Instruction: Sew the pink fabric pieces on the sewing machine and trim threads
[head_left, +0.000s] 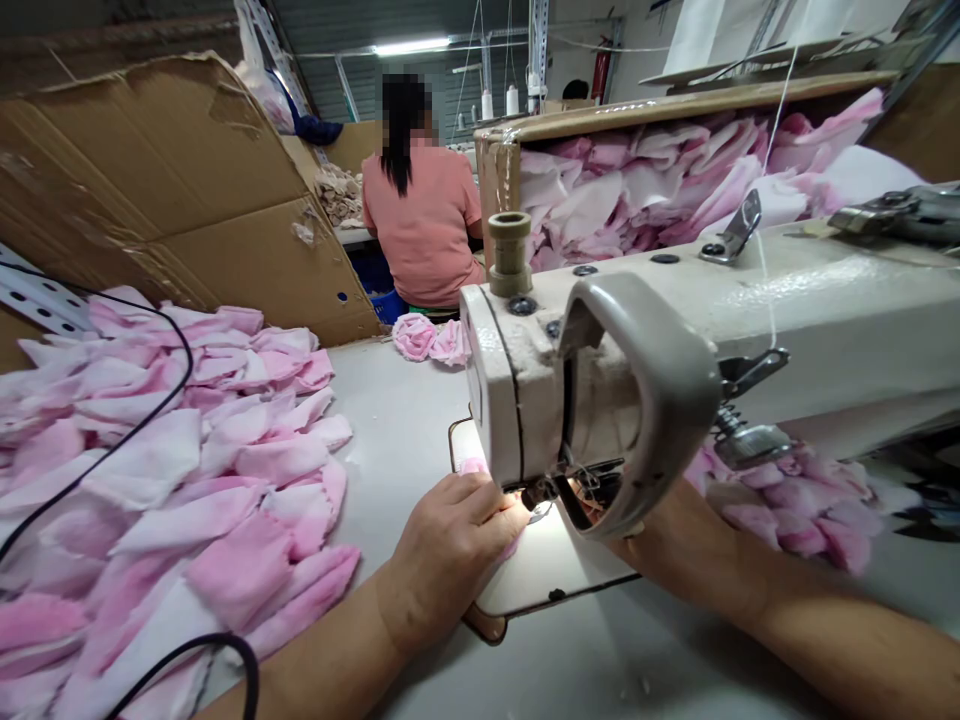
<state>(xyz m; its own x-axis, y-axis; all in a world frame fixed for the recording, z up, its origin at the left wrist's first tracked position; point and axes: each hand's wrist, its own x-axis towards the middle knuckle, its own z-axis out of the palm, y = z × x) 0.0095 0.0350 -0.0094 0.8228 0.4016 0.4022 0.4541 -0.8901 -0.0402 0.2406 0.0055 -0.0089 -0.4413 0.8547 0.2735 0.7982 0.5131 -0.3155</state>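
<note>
The left hand (442,545) lies palm down on a pink fabric piece (472,465), with its fingers extended toward the needle area of the lockstitch sewing machine head (637,370). The fabric piece lies on the machine bed beneath the lit needle area; the machine head hides most of it. The right hand (660,530) is on the far side of the head and apart from the left hand. The head blocks most of it, so contact with the fabric cannot be confirmed. Neither hand is visibly clamped on the fabric.

The white tabletop (397,440) carries a large pile of pink-and-white fabric pieces (172,480) to the left of the hands, with a black cable (112,450) running across it. A rolled pink fabric bundle (427,340) lies beyond the machine. A second pile of pink fabric (787,510) lies right of the machine head. Behind the machine, a cardboard-edged bin (645,180) is packed with similar pieces. A co-worker in a salmon-pink shirt (424,225) sits farther ahead, facing away. A large cardboard sheet (165,190) stands upright at the left.
</note>
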